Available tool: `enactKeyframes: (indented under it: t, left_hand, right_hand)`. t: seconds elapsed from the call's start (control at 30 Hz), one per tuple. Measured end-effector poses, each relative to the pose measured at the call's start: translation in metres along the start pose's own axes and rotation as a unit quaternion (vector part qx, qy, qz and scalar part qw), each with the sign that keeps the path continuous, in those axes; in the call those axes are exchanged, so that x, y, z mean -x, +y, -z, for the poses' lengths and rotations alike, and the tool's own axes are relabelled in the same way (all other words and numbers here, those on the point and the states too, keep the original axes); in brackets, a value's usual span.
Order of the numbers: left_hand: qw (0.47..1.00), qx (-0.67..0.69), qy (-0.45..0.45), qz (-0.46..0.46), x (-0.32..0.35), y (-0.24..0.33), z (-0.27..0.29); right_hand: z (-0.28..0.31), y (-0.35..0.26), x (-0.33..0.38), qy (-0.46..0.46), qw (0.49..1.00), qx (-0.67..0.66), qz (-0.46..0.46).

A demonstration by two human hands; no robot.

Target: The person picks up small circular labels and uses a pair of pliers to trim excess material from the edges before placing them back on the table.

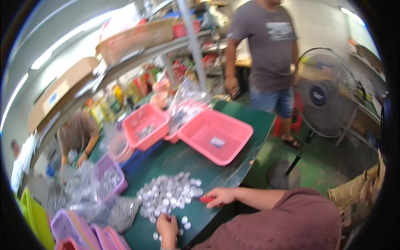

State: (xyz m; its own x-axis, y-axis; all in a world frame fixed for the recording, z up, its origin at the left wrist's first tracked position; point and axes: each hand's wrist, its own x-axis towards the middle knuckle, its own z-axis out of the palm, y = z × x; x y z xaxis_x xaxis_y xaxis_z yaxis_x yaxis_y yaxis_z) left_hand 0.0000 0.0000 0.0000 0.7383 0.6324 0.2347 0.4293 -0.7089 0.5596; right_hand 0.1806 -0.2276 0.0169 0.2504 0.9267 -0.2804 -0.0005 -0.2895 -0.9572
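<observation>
A loose heap of small silvery round discs (166, 193) lies spread on the green table (158, 166). At the heap's right edge, my right hand (221, 196) is closed round a small tool with a red handle (206, 199); its working end is too blurred to tell. My left hand (167, 227) rests at the near edge of the heap, fingers curled in. Whatever it may hold is hidden. A few single discs (186, 222) lie just to the right of this hand.
Pink baskets (239, 141) stand beyond the heap. Left of it are a purple basket (124, 183) and a clear bag of small grey parts (124, 214). A standing fan (318, 93) and a standing person (271, 54) are beyond the right edge; another person (79, 133) bends at the far left.
</observation>
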Motion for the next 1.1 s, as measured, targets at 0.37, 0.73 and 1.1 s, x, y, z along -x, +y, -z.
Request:
enactKeyframes:
  t: [0.37,0.73,1.1]
  left_hand:
    - [0.757,0.606,-0.059,0.239,0.027,0.012,0.044]
    - [0.531,0.827,-0.088,0.163,0.02,0.017,0.06]
    - [0.571,0.797,-0.058,0.19,0.023,0.024,0.065]
  right_hand:
    - [-0.013,-0.022,0.028,0.077,0.994,-0.08,0.009]
    - [-0.003,-0.009,0.02,0.053,0.994,-0.083,0.036]
    - [-0.001,-0.013,0.018,0.061,0.996,-0.069,0.008]
